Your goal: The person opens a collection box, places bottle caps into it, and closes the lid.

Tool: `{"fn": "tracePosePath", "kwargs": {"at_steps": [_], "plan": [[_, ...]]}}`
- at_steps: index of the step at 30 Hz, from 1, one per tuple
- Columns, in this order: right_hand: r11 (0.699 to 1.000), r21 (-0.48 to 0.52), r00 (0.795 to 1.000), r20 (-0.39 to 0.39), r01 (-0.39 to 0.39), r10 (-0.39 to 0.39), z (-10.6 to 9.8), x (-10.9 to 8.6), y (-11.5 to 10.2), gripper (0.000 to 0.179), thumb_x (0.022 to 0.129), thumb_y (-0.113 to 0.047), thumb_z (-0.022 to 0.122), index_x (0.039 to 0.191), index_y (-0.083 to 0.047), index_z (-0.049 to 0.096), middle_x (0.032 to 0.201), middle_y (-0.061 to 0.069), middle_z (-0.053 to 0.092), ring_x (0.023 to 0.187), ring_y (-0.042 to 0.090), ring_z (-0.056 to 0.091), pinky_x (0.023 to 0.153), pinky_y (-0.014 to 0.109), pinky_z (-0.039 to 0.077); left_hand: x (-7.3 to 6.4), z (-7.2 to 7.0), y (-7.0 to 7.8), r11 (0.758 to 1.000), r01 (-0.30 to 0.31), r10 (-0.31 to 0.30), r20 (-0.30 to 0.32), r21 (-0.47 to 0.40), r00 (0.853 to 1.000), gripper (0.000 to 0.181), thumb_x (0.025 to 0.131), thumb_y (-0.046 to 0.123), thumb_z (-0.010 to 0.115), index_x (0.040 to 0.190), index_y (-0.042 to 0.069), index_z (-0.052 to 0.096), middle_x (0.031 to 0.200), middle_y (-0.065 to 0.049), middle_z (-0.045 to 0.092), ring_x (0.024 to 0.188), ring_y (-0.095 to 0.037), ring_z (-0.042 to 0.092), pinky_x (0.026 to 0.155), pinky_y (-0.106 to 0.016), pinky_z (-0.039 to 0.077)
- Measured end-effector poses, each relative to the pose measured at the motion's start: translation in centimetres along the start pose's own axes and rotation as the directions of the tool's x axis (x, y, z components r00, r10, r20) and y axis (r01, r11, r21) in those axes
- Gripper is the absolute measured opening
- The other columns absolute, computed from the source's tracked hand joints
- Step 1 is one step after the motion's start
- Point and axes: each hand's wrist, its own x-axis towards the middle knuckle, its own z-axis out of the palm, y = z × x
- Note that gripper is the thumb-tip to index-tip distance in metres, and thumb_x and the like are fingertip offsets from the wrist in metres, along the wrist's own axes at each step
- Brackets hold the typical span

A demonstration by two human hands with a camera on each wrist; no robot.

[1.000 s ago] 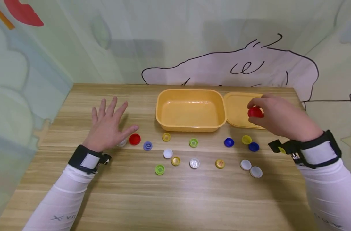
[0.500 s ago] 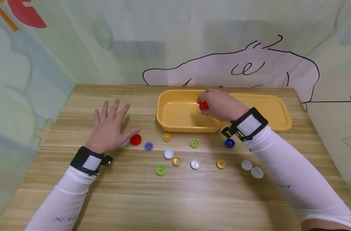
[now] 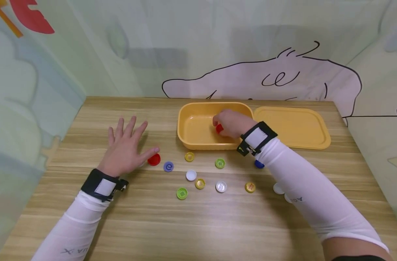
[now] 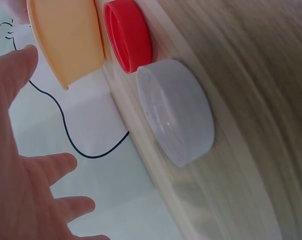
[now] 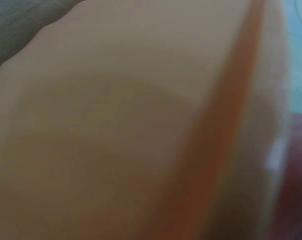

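In the head view, my right hand (image 3: 232, 123) pinches a red bottle cap (image 3: 219, 128) inside the yellow-orange box (image 3: 182, 136), whose near wall passes below the hand. The right wrist view is filled by the box's blurred wall. Fingers spread, my left hand (image 3: 124, 148) is held at the left over the table and grips nothing. By its thumb lies another red cap (image 3: 154, 159). A white cap (image 4: 178, 112) beside that red one shows plainly in the left wrist view, mostly hidden under the hand in the head view.
The flat yellow-orange lid (image 3: 293, 127) lies right of the box. Loose caps are spread in front: purple (image 3: 168, 166), green (image 3: 182, 193), white (image 3: 191, 175), clear (image 3: 221, 186), yellow (image 3: 250, 187) and blue (image 3: 259, 164). My right forearm partly covers some white caps (image 3: 278, 188).
My right hand has carried the red cap leftward from over the lid and down into the box. My left hand has hardly moved.
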Motion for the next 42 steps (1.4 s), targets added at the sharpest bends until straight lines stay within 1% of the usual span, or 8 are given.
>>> {"fn": "tracePosePath", "kwargs": {"at_steps": [4, 9, 16, 23, 27, 34, 38, 42], "plan": [[1.000, 0.027, 1.000, -0.001, -0.016, 0.016, -0.1, -0.5, 0.0, 0.037, 0.084, -0.015, 0.070, 0.118, -0.008, 0.058, 0.106, 0.010, 0.056, 0.093, 0.024, 0.047, 0.089, 0.038, 0.046, -0.2, 0.1, -0.1, 1.000, 0.000, 0.000, -0.002, -0.007, 1.000, 0.093, 0.080, 0.080, 0.038, 0.149, 0.018, 0.026, 0.154, -0.017, 0.008, 0.133, -0.038, -0.014, 0.102, -0.070, -0.004], [0.999, 0.043, 0.998, -0.068, 0.007, -0.004, -0.9, -1.9, 0.3, 0.038, 0.084, -0.017, 0.069, 0.120, -0.007, 0.058, 0.112, 0.012, 0.057, 0.096, 0.025, 0.047, 0.092, 0.042, 0.044, -0.5, 0.1, -0.4, 1.000, -0.001, 0.001, 0.006, -0.008, 1.000, 0.094, 0.079, 0.079, 0.039, 0.149, 0.017, 0.027, 0.153, -0.019, 0.011, 0.133, -0.039, -0.011, 0.101, -0.072, 0.000], [0.999, 0.035, 0.986, -0.166, -0.010, 0.015, -2.7, -5.7, 0.3, 0.045, 0.083, -0.030, 0.072, 0.123, -0.014, 0.057, 0.116, 0.008, 0.055, 0.098, 0.022, 0.049, 0.087, 0.044, 0.047, -1.1, -0.3, -1.4, 0.999, -0.015, 0.016, 0.057, -0.032, 0.998, 0.096, 0.078, 0.078, 0.043, 0.147, 0.012, 0.029, 0.150, -0.024, 0.018, 0.130, -0.048, 0.015, 0.100, -0.070, 0.020], [1.000, -0.031, 0.960, -0.278, 0.007, -0.015, -2.5, -9.5, 0.9, 0.050, 0.086, -0.042, 0.066, 0.125, -0.012, 0.055, 0.113, 0.007, 0.051, 0.089, 0.020, 0.052, 0.082, 0.043, 0.049, -2.1, -0.3, -1.5, 0.998, -0.033, 0.039, 0.110, -0.058, 0.993, 0.092, 0.072, 0.071, 0.062, 0.138, 0.010, 0.043, 0.137, -0.022, 0.038, 0.121, -0.042, 0.033, 0.094, -0.063, 0.037], [0.999, -0.044, 0.940, -0.340, 0.008, -0.023, -1.3, -11.8, 1.5, 0.059, 0.086, -0.048, 0.064, 0.129, -0.010, 0.052, 0.124, 0.014, 0.050, 0.102, 0.028, 0.051, 0.088, 0.051, 0.046, -2.5, -0.3, -1.3, 0.997, -0.040, 0.049, 0.144, -0.063, 0.988, 0.085, 0.070, 0.060, 0.073, 0.133, 0.008, 0.049, 0.123, -0.018, 0.046, 0.111, -0.036, 0.041, 0.088, -0.057, 0.044], [0.993, -0.097, 0.925, -0.378, -0.067, 0.025, 1.4, -15.1, 2.5, 0.084, 0.083, -0.069, 0.050, 0.145, -0.015, 0.035, 0.149, 0.020, 0.024, 0.134, 0.038, 0.014, 0.100, 0.068, 0.022, -3.0, -0.2, -1.1, 0.992, -0.062, 0.080, 0.172, -0.109, 0.982, 0.072, 0.072, 0.041, 0.080, 0.128, 0.005, 0.054, 0.113, -0.014, 0.051, 0.095, -0.026, 0.050, 0.083, -0.048, 0.050], [0.986, -0.097, 0.925, -0.369, -0.134, 0.089, 3.3, -16.3, 2.7, 0.090, 0.081, -0.074, 0.046, 0.150, -0.023, 0.021, 0.155, 0.012, 0.005, 0.135, 0.033, -0.007, 0.099, 0.072, 0.014, -3.2, 0.1, -1.1, 0.989, -0.057, 0.082, 0.182, -0.138, 0.980, 0.067, 0.073, 0.036, 0.080, 0.127, 0.006, 0.055, 0.111, -0.012, 0.051, 0.090, -0.022, 0.051, 0.080, -0.044, 0.052], [0.982, -0.080, 0.920, -0.370, -0.169, 0.128, 5.0, -17.0, 2.9, 0.091, 0.081, -0.076, 0.043, 0.151, -0.027, 0.013, 0.156, 0.006, -0.004, 0.134, 0.030, -0.015, 0.099, 0.074, 0.011, -3.3, 0.3, -1.2, 0.987, -0.051, 0.079, 0.183, -0.153, 0.980, 0.061, 0.074, 0.032, 0.080, 0.124, 0.006, 0.057, 0.109, -0.010, 0.052, 0.087, -0.021, 0.051, 0.079, -0.043, 0.052]]}}
